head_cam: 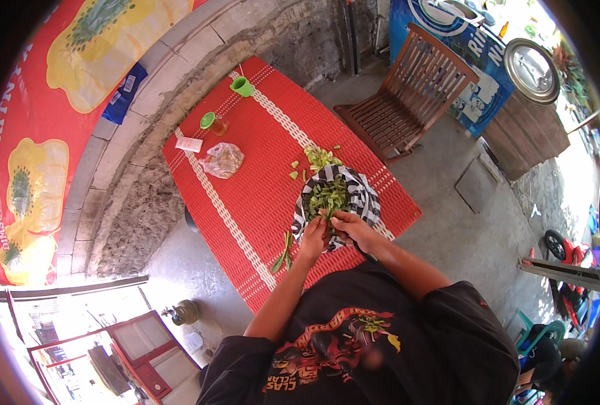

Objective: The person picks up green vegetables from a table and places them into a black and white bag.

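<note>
Both hands meet over the near rim of a black-and-white striped plastic bag (366,195), opened wide like a bowl and holding cut green vegetable pieces (330,195). My left hand (315,235) pinches green stems (329,215) with its fingertips. From the right, my right hand (353,228) grips the same stems; a dark handle, perhaps a knife's, shows beneath its wrist. Pale green cut pieces (320,158) lie on the red woven tablecloth (259,202) beyond the bag. A few uncut green leaves and stems (283,255) rest left of the bag.
Farther left on the table are a clear plastic bag of food (222,160), a white packet (188,144), a glass with a green lid (214,123) and a green cup (242,87). A wooden chair (411,96) stands at the far right side. Another person (540,359) is at lower right.
</note>
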